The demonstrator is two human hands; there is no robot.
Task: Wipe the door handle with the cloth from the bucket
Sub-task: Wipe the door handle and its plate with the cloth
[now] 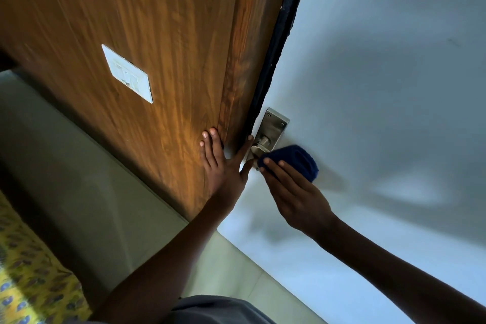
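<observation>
A steel door handle (pixel 260 142) on its backplate (pixel 274 121) sits at the left edge of a pale blue-white door (pixel 381 87). My right hand (pixel 294 192) holds a dark blue cloth (pixel 297 159) pressed over the lever, which the cloth mostly hides. My left hand (pixel 223 163) lies flat, fingers spread, against the brown wooden panel (pixel 157 34) beside the door edge, with the thumb and one finger reaching toward the handle's base. The bucket is out of view.
A black strip (pixel 278 42) runs along the door edge. A white switch plate (pixel 127 73) is mounted on the wooden panel. Pale floor tiles (pixel 79 179) lie below, and a yellow patterned fabric (pixel 31 271) shows at the lower left.
</observation>
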